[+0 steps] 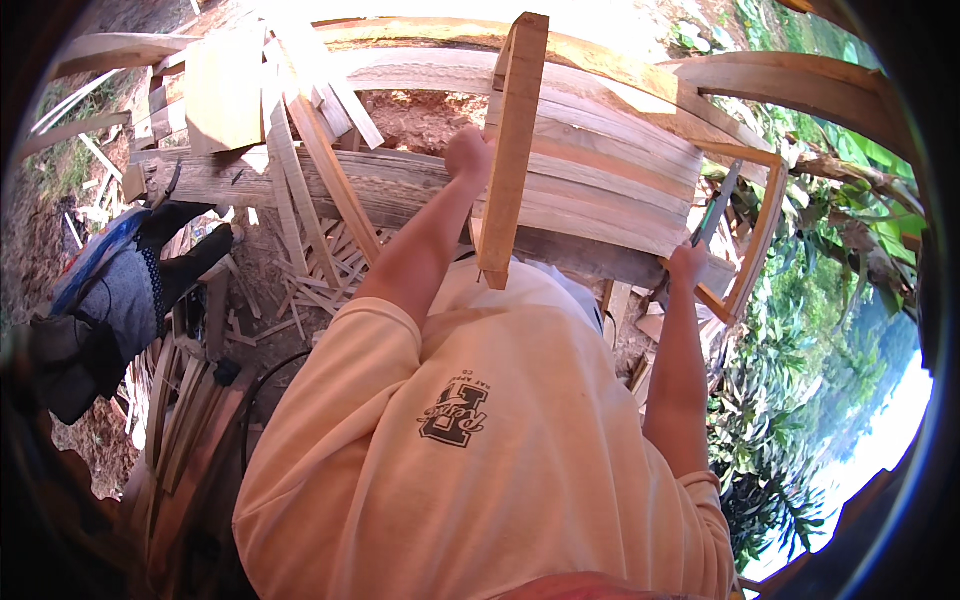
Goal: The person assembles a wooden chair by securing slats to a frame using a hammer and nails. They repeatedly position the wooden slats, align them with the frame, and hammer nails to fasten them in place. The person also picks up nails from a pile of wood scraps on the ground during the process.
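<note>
— Is the upright wooden slat (512, 150) covering anything?
— It is hiding the left hand's (468, 155) fingers. The right hand (688, 265) is masking the handle of its dark tool (716, 205).

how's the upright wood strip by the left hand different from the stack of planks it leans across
The upright wood strip is a single narrow piece; the stack of planks is many wide boards layered together. The strip stands nearly vertical, crossing the stack, while the planks lie lengthwise, left to right. The left hand sits beside the strip; the right hand holds a thin tool at the stack's far end. Both are pale, unpainted sawn timber.
</note>
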Demonstrator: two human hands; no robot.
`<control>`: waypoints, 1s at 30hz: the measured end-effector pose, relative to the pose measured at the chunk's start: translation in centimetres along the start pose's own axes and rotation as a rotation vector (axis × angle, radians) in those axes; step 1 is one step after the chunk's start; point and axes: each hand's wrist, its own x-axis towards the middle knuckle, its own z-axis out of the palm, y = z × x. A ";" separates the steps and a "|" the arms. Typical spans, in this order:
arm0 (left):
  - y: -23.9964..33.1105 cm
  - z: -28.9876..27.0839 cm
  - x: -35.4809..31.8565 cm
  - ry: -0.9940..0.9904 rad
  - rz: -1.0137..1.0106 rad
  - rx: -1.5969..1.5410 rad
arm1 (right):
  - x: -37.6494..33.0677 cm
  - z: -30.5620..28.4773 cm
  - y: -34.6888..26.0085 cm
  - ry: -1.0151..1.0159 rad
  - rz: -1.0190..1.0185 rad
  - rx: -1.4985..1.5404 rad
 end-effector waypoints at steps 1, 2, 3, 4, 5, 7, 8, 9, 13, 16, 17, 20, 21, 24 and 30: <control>0.2 -0.2 -0.1 -0.010 -0.007 0.007 | 0.0 0.1 0.1 -0.035 -0.029 -0.028; 0.2 -0.2 0.0 -0.019 -0.016 0.013 | -0.1 0.2 0.0 -0.041 -0.030 0.006; 0.1 -0.2 0.0 -0.028 -0.024 0.019 | -0.2 0.2 -0.2 -0.048 -0.030 0.040; 0.1 -0.2 0.0 -0.018 -0.021 0.022 | -0.2 0.2 -0.3 -0.054 -0.032 0.074; -0.1 0.0 0.2 -0.007 -0.015 0.022 | 0.3 0.6 0.0 -0.008 -0.035 0.056; 0.2 0.1 0.2 -0.010 0.006 0.022 | 1.1 2.1 2.0 0.086 -0.028 0.019; 0.1 -0.1 0.2 -0.014 0.006 0.022 | 1.0 2.1 1.6 0.043 -0.029 0.040; -0.1 -0.2 0.1 -0.019 0.006 0.022 | 0.9 2.0 1.1 0.000 -0.030 0.060; 0.2 -0.6 0.0 -0.024 0.016 0.013 | 1.3 2.5 1.6 0.044 -0.023 0.147; 0.5 -0.5 0.1 -0.022 0.021 -0.009 | 1.6 2.9 2.7 0.086 -0.019 0.060; -0.2 -0.2 0.3 -0.002 0.013 -0.008 | 1.3 2.3 1.3 0.018 0.018 0.116; -1.1 -0.2 0.6 -0.005 0.023 -0.006 | -1.1 -0.9 -2.6 -0.079 0.130 0.273; -0.8 0.0 0.6 -0.028 0.042 -0.019 | -0.2 -0.1 -1.5 -0.044 0.149 0.324; -0.8 -0.1 0.7 -0.013 0.095 0.023 | 1.5 2.9 2.1 0.121 0.073 0.157; 0.2 -0.3 0.2 0.019 0.070 0.041 | 2.0 4.7 3.9 0.106 0.084 0.155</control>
